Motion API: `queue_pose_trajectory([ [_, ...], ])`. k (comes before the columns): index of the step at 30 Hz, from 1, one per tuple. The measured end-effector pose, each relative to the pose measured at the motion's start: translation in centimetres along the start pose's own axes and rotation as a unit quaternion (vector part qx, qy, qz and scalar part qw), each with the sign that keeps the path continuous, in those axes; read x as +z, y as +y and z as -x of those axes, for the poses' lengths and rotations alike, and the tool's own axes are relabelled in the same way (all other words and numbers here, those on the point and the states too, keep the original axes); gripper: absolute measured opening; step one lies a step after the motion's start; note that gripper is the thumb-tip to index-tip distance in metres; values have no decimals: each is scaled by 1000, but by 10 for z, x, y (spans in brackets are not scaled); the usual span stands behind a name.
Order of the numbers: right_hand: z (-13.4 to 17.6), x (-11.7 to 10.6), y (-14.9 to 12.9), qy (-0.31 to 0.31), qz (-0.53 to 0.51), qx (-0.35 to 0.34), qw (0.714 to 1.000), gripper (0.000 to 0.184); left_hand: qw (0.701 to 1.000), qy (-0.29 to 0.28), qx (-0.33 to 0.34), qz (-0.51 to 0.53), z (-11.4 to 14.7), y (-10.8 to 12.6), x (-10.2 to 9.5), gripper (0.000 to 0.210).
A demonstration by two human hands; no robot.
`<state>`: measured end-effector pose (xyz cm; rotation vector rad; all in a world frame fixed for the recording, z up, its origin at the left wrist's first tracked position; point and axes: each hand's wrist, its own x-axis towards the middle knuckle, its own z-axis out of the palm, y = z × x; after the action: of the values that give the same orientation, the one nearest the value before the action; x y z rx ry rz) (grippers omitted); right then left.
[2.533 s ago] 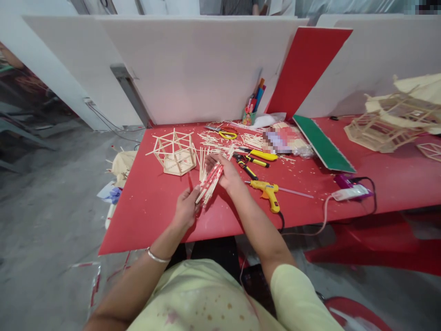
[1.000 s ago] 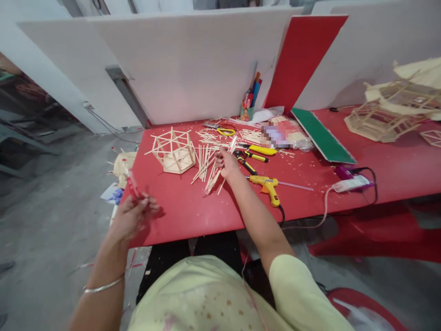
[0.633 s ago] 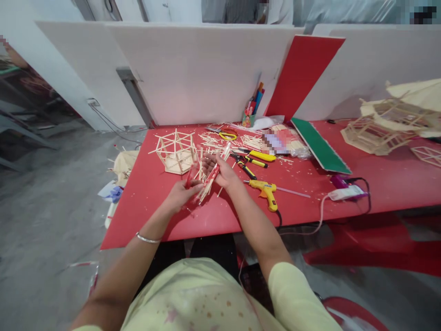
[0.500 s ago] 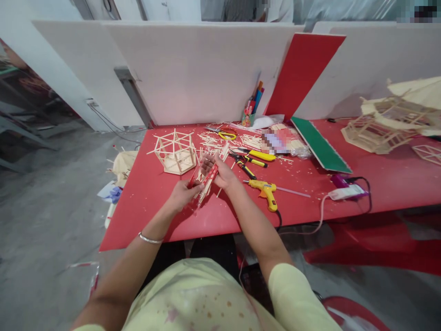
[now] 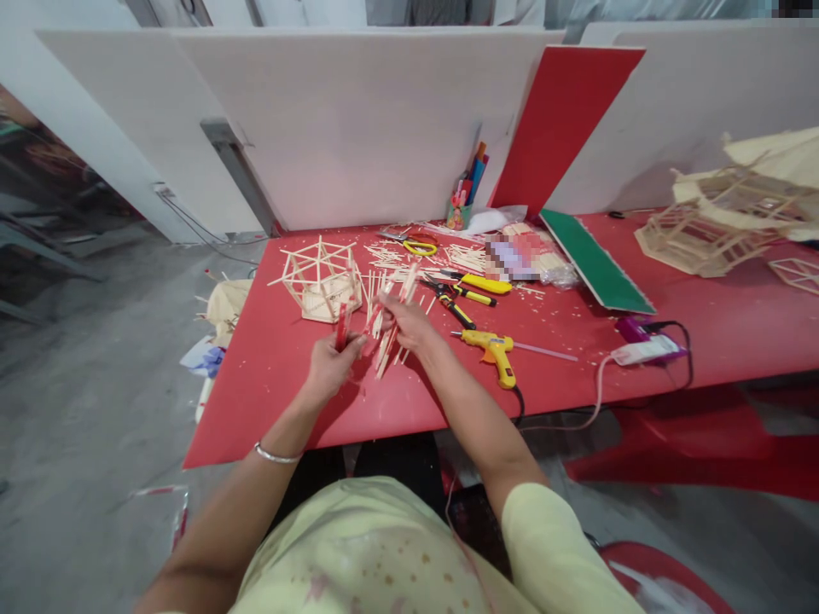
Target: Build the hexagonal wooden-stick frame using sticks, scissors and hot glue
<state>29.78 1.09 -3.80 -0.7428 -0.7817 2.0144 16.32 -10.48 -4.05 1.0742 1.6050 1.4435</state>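
My left hand (image 5: 331,362) is closed on a red and clear plastic wrapper (image 5: 342,322), which sticks up above the fingers. Just to its right, my right hand (image 5: 409,326) grips a bundle of thin pale wooden sticks (image 5: 386,351), slanted over the tabletop. Part of the bundle is hidden behind the fingers. Close beyond my left hand stands a small six-sided stick frame (image 5: 320,281) on a flat base. More loose sticks (image 5: 374,286) lie behind my right hand.
On the red table (image 5: 256,384) lie scissors (image 5: 419,248), pliers (image 5: 457,311), a yellow cutter (image 5: 486,284) and a glue gun (image 5: 496,350) with its cord. A green board (image 5: 595,260), a pen cup (image 5: 459,213) and a larger wooden model (image 5: 697,230) stand farther back. White panels (image 5: 358,128) rise behind.
The wrapper and the stick bundle have come apart. My left hand has drawn slightly left with the wrapper, and my right hand has closed round the sticks.
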Motion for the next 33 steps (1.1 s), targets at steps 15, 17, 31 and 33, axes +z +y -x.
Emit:
queue_pose_trajectory([
  [15, 0, -1, -11, -31, -44, 52, 997, 31, 987, -133, -81, 45, -7, 18, 1, 42],
  [17, 2, 4, -5, -48, -21, 80, 995, 31, 988, -125, -78, 38, -7, 25, 4, 42],
  [31, -19, -20, -32, 146, -83, -19, 986, 55, 991, -4, -125, 36, 36, 4, -149, 48],
  [33, -17, -19, -30, 140, -85, -21, 986, 54, 993, -7, -103, 64, 31, 8, -127, 52],
])
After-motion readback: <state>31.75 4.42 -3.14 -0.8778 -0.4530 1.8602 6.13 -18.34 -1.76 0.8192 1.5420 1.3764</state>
